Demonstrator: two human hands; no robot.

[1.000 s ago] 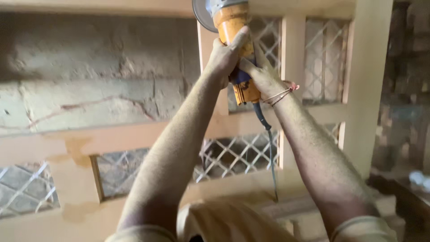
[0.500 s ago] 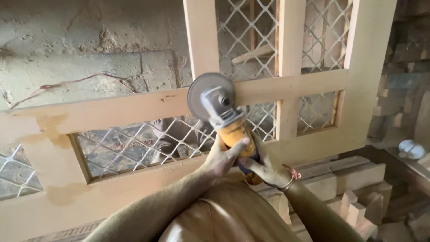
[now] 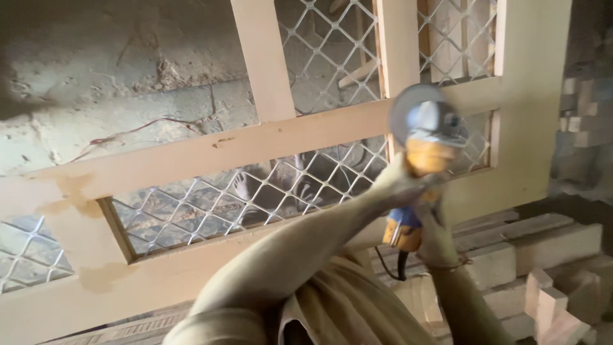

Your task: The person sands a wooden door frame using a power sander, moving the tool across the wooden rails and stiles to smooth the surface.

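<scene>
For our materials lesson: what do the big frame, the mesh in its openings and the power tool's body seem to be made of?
Frame: pale bare wood, apparently unfinished, matt and dusty with darker patches. Mesh: likely metal wire, thin light strands crossing in diamonds. Grinder: orange body looks like plastic; grey head probably metal, though blurred. Both hands grip it, left hand and right hand.
</scene>
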